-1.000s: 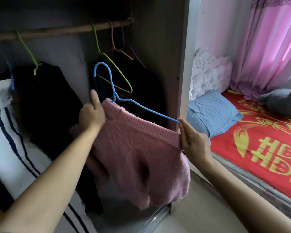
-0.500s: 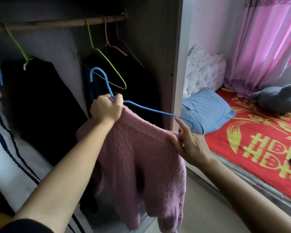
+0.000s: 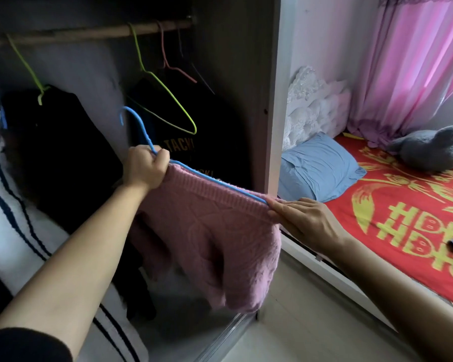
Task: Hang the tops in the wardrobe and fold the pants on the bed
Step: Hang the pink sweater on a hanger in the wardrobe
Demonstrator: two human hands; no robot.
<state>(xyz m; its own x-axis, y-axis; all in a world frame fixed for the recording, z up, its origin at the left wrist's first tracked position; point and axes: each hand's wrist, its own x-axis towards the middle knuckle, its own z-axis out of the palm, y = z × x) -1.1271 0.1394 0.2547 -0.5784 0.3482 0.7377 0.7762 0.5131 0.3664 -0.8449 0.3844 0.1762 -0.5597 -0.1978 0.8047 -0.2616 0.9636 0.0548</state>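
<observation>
Left hand (image 3: 145, 167) fisted round the blue hanger (image 3: 141, 129) neck, right hand (image 3: 307, 222) pinching the pink sweater (image 3: 209, 239) at the hanger's far tip, in front of the wardrobe (image 3: 233, 74). Hook's not on the rod (image 3: 89, 33) yet, so prob half done w/ this top. No folded pants visible on the bed (image 3: 377, 218) tbh.
</observation>
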